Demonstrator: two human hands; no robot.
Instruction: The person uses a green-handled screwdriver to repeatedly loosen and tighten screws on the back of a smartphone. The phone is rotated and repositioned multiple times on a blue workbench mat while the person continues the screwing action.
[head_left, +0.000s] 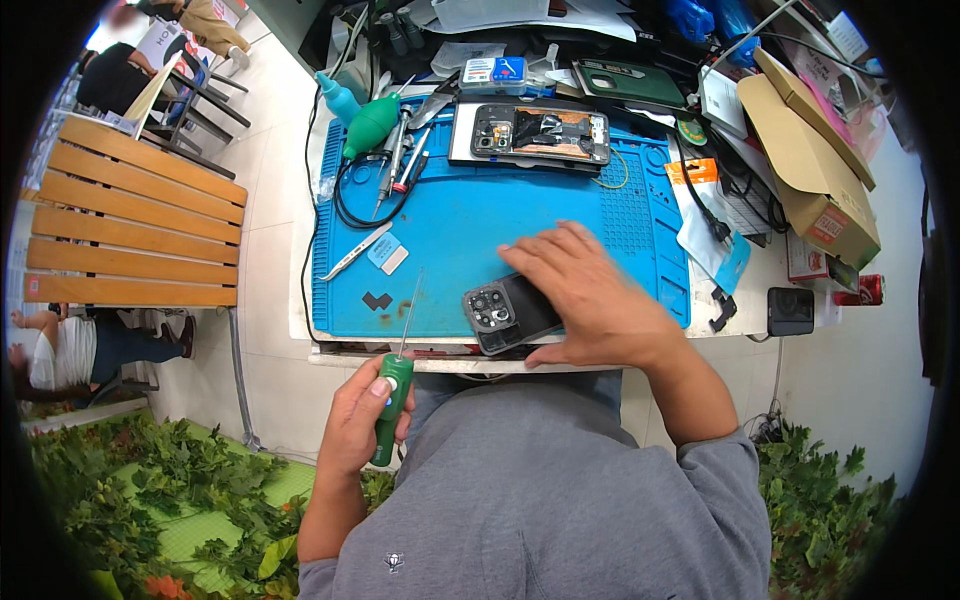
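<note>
My left hand [362, 408] is closed around a green-handled tool [394, 412] with a long thin metal shaft, tip upward over the near edge of the blue mat [460, 215]; the thumb lies by its button. My right hand [590, 300], slightly blurred, is over the right end of a black phone [505, 312] lying on the mat's near edge, camera lenses at its left. The fingers and thumb are spread apart; whether they touch the phone is hard to tell. An opened phone [540, 133] with exposed inner parts rests farther back.
A green air blower [372, 127], pen-like tools and a cable lie back left. White tweezers [357, 250], a small blue-and-white pad [388, 253] and black pieces [377, 301] lie nearer. A cardboard box [815, 160] and a black cable plug [718, 230] sit right. A slatted bench [140, 215] stands left.
</note>
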